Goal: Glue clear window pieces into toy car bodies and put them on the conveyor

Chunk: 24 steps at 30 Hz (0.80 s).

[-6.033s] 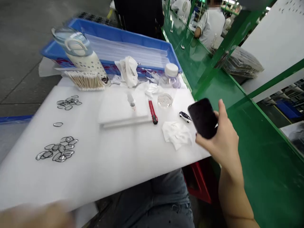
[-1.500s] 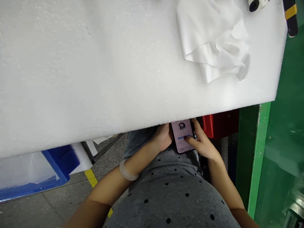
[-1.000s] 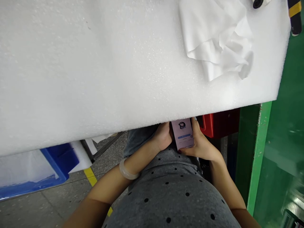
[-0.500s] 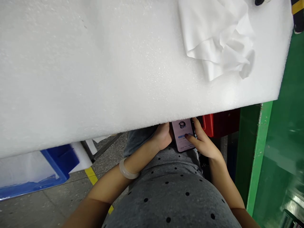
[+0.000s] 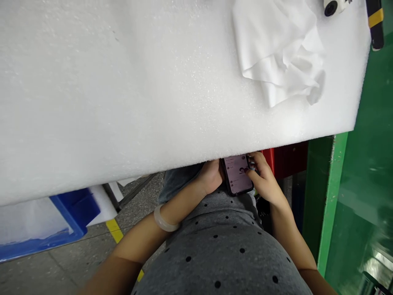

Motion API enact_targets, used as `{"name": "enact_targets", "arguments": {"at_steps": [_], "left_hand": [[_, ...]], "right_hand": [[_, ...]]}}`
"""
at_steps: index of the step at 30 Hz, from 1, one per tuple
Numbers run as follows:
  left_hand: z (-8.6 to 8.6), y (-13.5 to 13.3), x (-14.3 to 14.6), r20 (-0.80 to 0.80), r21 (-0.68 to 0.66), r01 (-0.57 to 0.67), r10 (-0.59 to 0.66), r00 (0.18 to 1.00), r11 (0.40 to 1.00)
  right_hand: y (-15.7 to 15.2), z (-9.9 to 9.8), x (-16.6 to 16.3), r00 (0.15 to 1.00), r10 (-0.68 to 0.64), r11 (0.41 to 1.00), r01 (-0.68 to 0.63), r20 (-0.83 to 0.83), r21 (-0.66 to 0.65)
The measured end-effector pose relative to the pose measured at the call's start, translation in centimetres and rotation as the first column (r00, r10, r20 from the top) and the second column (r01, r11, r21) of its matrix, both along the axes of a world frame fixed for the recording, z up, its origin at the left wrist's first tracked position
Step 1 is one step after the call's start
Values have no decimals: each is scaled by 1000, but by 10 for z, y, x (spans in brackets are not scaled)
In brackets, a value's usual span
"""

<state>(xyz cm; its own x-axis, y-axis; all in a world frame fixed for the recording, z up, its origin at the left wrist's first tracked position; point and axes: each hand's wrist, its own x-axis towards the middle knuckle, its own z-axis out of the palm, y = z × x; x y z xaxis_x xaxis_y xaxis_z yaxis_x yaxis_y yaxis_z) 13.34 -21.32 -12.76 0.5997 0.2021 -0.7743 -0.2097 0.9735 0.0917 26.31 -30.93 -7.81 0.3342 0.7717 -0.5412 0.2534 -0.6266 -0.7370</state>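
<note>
White foam (image 5: 172, 94) overhangs the phone (image 5: 238, 183) the left hand (image 5: 211, 178) grasps; I can't tell if the right hand (image 5: 264, 183) grips too; probably light, stiff, slippery, best held by its sides

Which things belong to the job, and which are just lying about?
In use:
smartphone, held in the left hand, thumb of the right hand at its screen

Lying about:
crumpled white cloth, on the foam sheet
black-and-yellow handle, at the sheet's right edge
blue bin, lower left
</note>
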Motion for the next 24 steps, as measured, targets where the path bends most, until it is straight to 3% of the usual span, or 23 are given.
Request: {"name": "enact_targets", "arguments": {"at_steps": [7,12,17,24], "left_hand": [[1,-2,0,72,-13,18,-17,997,1000],[-4,0,1,109,-1,-38,38,993,999],[-7,2,-2,159,16,-42,39,986,999],[-5,4,-4,114,12,-24,22,993,1000]], "right_hand": [[6,11,-10,973,87,987,-56,213,-149],[7,11,-5,994,47,995,-38,103,-87],[2,5,-3,992,28,1000,-25,121,-19],[1,5,2,994,63,997,-59,85,-48]]}}
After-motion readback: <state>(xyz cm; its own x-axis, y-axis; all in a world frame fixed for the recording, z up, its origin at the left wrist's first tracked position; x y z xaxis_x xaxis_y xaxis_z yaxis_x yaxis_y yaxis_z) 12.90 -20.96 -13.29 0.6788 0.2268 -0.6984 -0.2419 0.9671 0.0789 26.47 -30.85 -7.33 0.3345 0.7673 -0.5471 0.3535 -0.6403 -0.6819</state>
